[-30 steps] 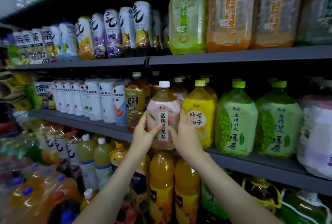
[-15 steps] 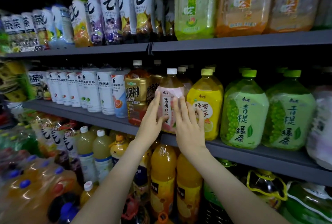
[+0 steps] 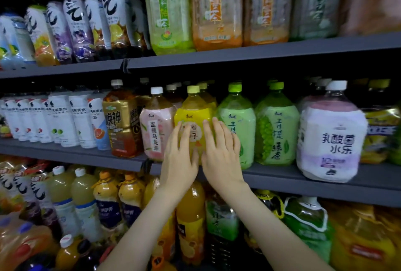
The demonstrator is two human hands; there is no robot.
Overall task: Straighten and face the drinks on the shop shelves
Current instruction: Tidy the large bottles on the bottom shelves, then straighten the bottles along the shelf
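On the middle shelf [image 3: 303, 180] a yellow honey-pomelo bottle [image 3: 193, 114] stands upright between a pink peach-oolong bottle [image 3: 156, 127] and a green tea bottle [image 3: 238, 123]. My left hand [image 3: 179, 157] lies flat on the yellow bottle's front with straight fingers. My right hand [image 3: 220, 153] lies on its right side, fingers straight, also reaching the green bottle's edge. Both hands cover most of the yellow label. The pink bottle stands free, its label facing out.
A second green tea bottle [image 3: 276, 131] and a white-purple bottle [image 3: 331, 138] stand to the right. A brown-gold bottle [image 3: 120, 123] and white slim bottles [image 3: 63, 118] stand to the left. Upper shelf [image 3: 238, 55] and lower rows are packed with drinks.
Both hands let go of the pink bottle, now set on the shelf, and moved right onto the yellow bottle. The view shifted right too.
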